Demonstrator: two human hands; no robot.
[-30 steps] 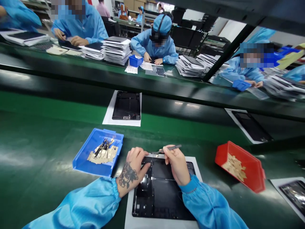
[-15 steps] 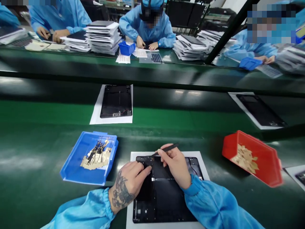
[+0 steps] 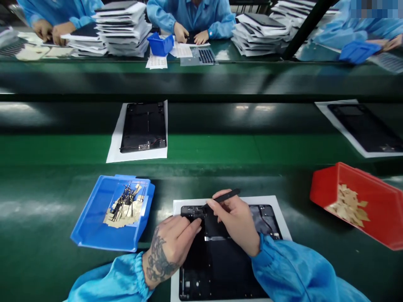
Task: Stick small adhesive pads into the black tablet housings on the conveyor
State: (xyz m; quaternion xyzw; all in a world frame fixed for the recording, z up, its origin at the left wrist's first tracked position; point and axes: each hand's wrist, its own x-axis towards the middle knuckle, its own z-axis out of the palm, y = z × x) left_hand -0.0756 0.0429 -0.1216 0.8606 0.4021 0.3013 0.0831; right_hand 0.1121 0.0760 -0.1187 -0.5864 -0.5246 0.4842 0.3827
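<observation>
A black tablet shell (image 3: 220,264) lies open on a white sheet (image 3: 273,200) in front of me. My left hand (image 3: 171,245) rests on the shell's left part, fingers stretched toward its top edge and pressing there. My right hand (image 3: 237,222) is closed on black tweezers (image 3: 225,196), whose tip touches the shell's upper left corner near my left fingertips. Both sleeves are light blue.
A blue tray (image 3: 94,222) with small cabled parts sits to the left. A red bin (image 3: 371,184) of tan paper scraps stands at the right. Two more black shells on white sheets (image 3: 138,126) (image 3: 362,126) lie on the belt beyond. Other people work across the line beside stacks of shells (image 3: 122,27).
The view has tilted down, so everything sits lower and nearer. My hands have stayed at the shell's upper left corner, the tweezers' tip still on it.
</observation>
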